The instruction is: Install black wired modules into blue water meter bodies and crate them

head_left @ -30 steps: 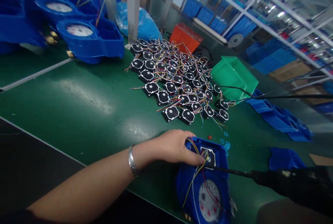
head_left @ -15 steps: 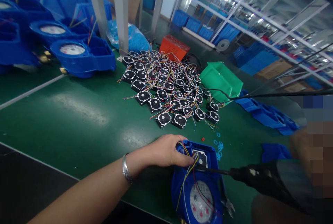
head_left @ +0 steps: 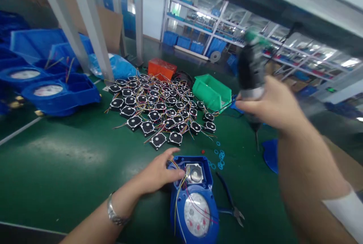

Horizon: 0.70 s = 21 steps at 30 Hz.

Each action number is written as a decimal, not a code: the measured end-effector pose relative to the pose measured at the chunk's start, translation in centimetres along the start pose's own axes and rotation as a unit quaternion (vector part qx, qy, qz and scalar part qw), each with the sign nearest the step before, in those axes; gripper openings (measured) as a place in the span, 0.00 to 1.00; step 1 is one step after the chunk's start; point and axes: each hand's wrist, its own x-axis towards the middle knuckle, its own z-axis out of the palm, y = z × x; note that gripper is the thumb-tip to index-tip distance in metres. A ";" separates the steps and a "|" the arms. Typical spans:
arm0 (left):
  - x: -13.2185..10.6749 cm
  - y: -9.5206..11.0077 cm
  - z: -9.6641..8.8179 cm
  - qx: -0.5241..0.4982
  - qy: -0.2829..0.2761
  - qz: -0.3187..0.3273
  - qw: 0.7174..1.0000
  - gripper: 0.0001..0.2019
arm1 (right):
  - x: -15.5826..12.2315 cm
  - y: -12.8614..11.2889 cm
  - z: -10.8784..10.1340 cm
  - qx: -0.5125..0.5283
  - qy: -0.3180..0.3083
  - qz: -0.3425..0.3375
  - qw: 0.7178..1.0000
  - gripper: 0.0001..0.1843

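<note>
My left hand (head_left: 166, 170) grips the upper left side of a blue water meter housing (head_left: 210, 198), its thumb over the rim by the loose wires. In the housing's upper compartment sits a black square module with a white edge (head_left: 194, 173). Below it is a round dial (head_left: 196, 213), crossed by red, yellow and white wires. My right hand (head_left: 262, 102) is wrapped round an electric screwdriver (head_left: 249, 70), held upright above the bench with its bit pointing down. The tool is blurred and stands apart from the housing. Beside the housing lie cutting pliers (head_left: 231, 200) with blue handles.
Many wired black modules (head_left: 154, 115) cover the bench's middle. Behind them stand an orange box (head_left: 162, 68) and a green bin (head_left: 212, 91). Blue rings (head_left: 221, 159) and a small red piece (head_left: 203, 152) lie near the housing. More blue meters (head_left: 61, 94) stand at left, near metal posts.
My right hand has lifted the electric screwdriver out of the housing, up and away, turning it upright. My left hand stays on the housing. The view has shifted, and the pliers now show fully.
</note>
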 end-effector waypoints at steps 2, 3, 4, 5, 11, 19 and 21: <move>-0.9 -0.5 0.8 0.008 0.069 -0.009 0.998 0.41 | 1.1 1.9 3.2 -0.069 -0.083 0.051 0.993 0.26; -1.4 -0.9 1.3 -0.013 0.090 -0.017 0.996 0.44 | 1.5 3.3 5.1 -0.106 -0.139 0.076 0.982 0.27; -2.0 -1.3 2.0 -0.047 0.099 -0.025 0.994 0.46 | 1.9 4.7 6.9 -0.116 -0.166 0.092 0.975 0.27; -2.5 -1.7 2.7 -0.087 0.100 -0.032 0.991 0.47 | 2.0 6.3 8.6 -0.121 -0.189 0.108 0.968 0.27; -4.1 -2.0 6.6 -0.225 0.178 -0.059 0.956 0.47 | 0.5 13.2 14.5 -0.123 -0.281 0.185 0.934 0.25; -3.9 -0.3 7.7 -0.317 0.211 -0.129 0.916 0.47 | -3.7 11.7 13.2 -0.050 -0.188 0.164 0.967 0.26; -3.9 -0.9 7.6 -0.323 0.209 -0.140 0.912 0.46 | -7.3 9.4 12.1 0.007 -0.167 0.121 0.979 0.29</move>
